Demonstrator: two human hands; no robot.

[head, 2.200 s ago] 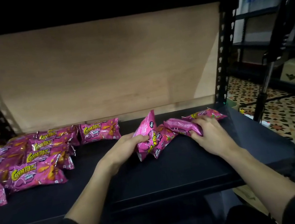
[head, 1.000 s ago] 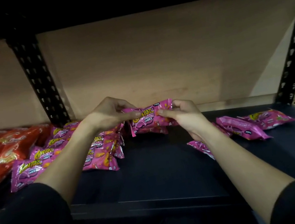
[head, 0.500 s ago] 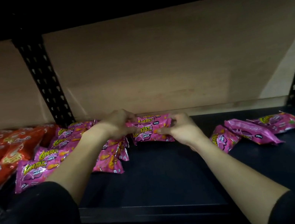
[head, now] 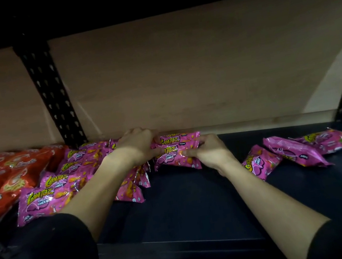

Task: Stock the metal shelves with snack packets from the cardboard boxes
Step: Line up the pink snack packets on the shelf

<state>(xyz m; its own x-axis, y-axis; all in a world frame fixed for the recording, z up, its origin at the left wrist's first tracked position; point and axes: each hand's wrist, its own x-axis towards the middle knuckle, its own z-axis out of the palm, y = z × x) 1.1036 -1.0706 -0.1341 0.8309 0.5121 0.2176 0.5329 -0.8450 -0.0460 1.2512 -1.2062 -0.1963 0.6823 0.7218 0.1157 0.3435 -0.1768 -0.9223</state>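
Three loose pink packets lie on the shelf just right of the right hand, nearer it than the left hand; farther back, both hands pinch one packet, long axis left-to-right, beside the stocked pink row.

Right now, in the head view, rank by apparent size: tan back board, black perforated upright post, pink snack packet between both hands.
Largest: tan back board.
Then: black perforated upright post.
Smallest: pink snack packet.
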